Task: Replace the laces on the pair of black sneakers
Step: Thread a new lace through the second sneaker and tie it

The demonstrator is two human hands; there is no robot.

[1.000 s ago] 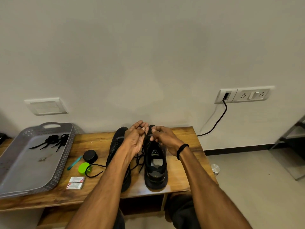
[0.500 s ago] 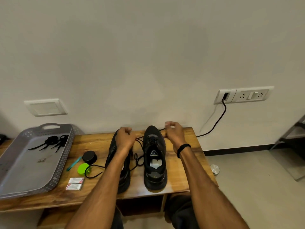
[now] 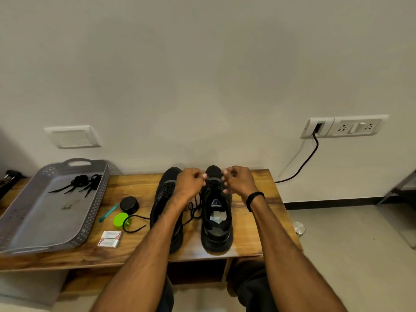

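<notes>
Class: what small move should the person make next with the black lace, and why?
Probably thread the ends into the next eyelets: left hand and right hand seem to pinch the thin black lace at the toe end of the right-side black sneaker, slack trailing beside it.

Two black sneakers stand side by side on the wooden tabletop (image 3: 254, 221), toes toward the wall; the right-hand sneaker (image 3: 216, 221) shows its open mouth, a pale insole and a triangular tongue label; the left-hand sneaker (image 3: 165, 194) is partly hidden by an arm (image 3: 157, 244); a black lace (image 3: 193, 208), pinched by the left hand (image 3: 191, 181) and right hand (image 3: 238, 180) over the front eyelets, trails between the shoes and curls leftward; spare black laces (image 3: 83, 183) lie bundled in a grey tray (image 3: 94, 212).
</notes>
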